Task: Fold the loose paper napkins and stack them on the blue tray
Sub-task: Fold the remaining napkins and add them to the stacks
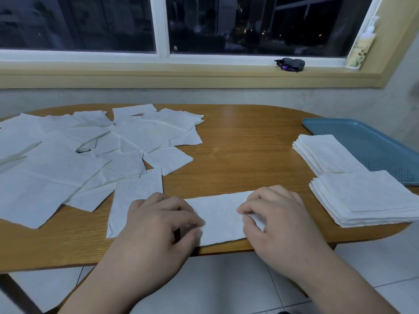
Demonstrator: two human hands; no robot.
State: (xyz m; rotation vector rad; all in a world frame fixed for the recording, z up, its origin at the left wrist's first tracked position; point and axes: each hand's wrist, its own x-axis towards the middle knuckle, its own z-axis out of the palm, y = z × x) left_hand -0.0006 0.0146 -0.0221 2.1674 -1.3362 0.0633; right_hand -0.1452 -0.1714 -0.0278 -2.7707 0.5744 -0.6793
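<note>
Pile of loose napkins [68, 155] covers the left of the table [238, 143], many left to fold. One half-folded strip [133, 200] lies at the pile's near edge, just beside the left hand [158, 223]. That hand is curled, fingertips pinching the left end of the napkin [220, 218] at the table's front edge. The napkin is already a long band, so the step in hand looks like the second fold. Right hand [274, 220] pinches the right end, corner lifted. To do it well: pin the left end flat, carry the right end over, match corners before creasing, then run fingers along the fold. Thin paper, so pull gently. Two folded stacks [326, 152] sit right, seemingly straddling the near-left edge of the tray [374, 141]; worth pushing fully on.
</note>
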